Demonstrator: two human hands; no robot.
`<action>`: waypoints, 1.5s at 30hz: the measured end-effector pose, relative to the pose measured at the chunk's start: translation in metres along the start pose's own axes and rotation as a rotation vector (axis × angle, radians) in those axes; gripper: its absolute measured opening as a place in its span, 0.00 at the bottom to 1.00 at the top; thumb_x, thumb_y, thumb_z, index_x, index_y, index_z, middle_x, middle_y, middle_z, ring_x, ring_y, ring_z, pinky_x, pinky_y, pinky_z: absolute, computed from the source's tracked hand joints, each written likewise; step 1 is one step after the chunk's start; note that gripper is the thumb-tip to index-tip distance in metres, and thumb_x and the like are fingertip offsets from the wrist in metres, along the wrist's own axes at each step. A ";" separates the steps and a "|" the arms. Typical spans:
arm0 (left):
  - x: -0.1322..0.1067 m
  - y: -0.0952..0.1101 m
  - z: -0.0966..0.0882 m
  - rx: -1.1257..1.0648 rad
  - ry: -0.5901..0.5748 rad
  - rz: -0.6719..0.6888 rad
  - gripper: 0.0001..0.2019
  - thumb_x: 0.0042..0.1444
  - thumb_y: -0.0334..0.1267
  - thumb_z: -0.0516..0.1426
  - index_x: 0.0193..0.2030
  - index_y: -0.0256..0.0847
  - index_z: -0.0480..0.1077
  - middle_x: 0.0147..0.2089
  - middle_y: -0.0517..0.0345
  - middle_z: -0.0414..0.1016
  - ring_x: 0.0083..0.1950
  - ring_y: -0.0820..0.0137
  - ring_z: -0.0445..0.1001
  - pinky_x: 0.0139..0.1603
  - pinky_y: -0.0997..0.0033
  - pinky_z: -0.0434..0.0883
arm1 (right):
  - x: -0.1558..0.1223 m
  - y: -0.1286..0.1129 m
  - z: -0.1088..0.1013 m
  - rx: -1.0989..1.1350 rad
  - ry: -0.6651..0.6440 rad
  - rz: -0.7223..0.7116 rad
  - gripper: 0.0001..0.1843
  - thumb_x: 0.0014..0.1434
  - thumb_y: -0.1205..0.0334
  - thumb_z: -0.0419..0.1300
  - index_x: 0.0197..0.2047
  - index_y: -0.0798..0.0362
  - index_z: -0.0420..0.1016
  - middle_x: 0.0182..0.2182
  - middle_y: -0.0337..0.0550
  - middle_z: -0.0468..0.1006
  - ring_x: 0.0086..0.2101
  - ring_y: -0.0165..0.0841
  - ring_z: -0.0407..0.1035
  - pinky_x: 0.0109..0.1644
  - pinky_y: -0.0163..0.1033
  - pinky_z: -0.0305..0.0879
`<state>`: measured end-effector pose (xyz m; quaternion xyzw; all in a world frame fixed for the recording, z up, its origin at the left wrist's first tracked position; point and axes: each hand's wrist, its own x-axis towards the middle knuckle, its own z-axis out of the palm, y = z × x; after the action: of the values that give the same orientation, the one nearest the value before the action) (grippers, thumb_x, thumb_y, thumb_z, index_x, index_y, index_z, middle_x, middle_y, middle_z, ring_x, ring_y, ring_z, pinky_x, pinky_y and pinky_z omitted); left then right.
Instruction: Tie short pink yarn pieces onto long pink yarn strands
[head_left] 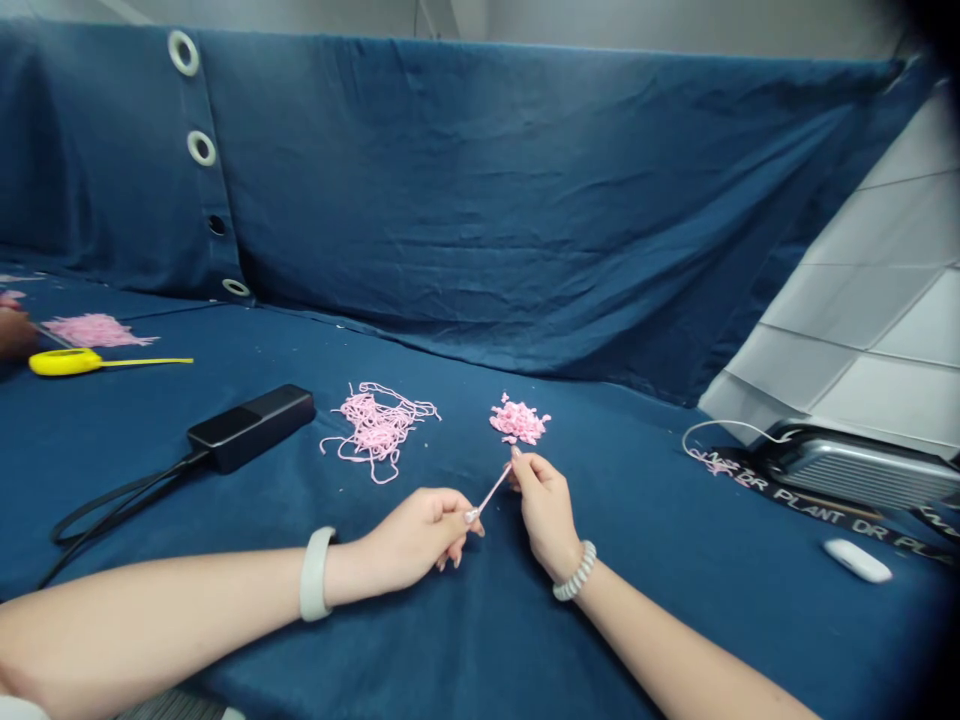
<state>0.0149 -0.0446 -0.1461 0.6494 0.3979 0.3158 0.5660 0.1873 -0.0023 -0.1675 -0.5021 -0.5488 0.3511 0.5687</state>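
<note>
A short length of pink yarn (495, 487) is stretched between my two hands above the blue cloth. My left hand (424, 535) pinches its lower end between thumb and forefinger. The upper end is pinched in my right hand (541, 500), just in front of a small heap of pink knotted or curled bits (519, 421). Beyond my left hand lies a loose tangle of long pink yarn strands (379, 425).
On the left lie a black power adapter (251, 425) with a cable and a yellow tape measure (66, 362). A co-worker's hand (15, 333) is near more pink strands (97, 330). To the right are a silver-grey device (870, 470), a lettered strap (832, 515) and a white case (857, 560).
</note>
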 end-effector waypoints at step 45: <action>0.002 0.017 -0.011 -0.683 0.282 0.012 0.11 0.56 0.37 0.57 0.40 0.31 0.73 0.39 0.49 0.72 0.27 0.78 0.68 0.24 0.78 0.69 | -0.020 -0.017 0.006 -0.200 -0.284 -0.412 0.13 0.60 0.61 0.54 0.24 0.53 0.65 0.28 0.39 0.68 0.31 0.30 0.64 0.38 0.36 0.58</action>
<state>0.0090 -0.0376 -0.1278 0.3754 0.3398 0.5202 0.6878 0.1758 -0.0240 -0.1573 -0.3793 -0.7456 0.2391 0.4931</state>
